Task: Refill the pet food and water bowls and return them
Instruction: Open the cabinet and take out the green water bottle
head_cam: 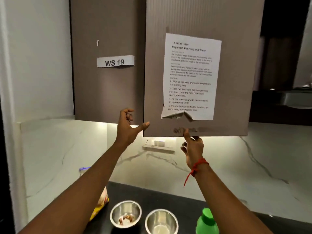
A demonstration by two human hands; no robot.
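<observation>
Two steel bowls stand on the dark counter [168, 196] at the bottom. The left bowl [125, 214] holds a few brown kibbles; the right bowl [161, 222] looks nearly empty. A yellow pet food bag [101, 203] lies left of them, partly behind my left forearm. A green-capped bottle [206, 222] stands to the right. Both hands are up at a taupe cabinet door [199, 21] that hangs ajar. My right hand [192, 147] pinches its bottom edge. My left hand [129, 127] is spread open, thumb touching the door's lower left corner.
A printed task sheet [191, 76] is taped to the door. The neighbouring cabinet [108, 85] carries a "WS 19" label [115, 61]. A white marble backsplash with a switch plate [158, 145] runs behind the counter. A white wall closes the left side.
</observation>
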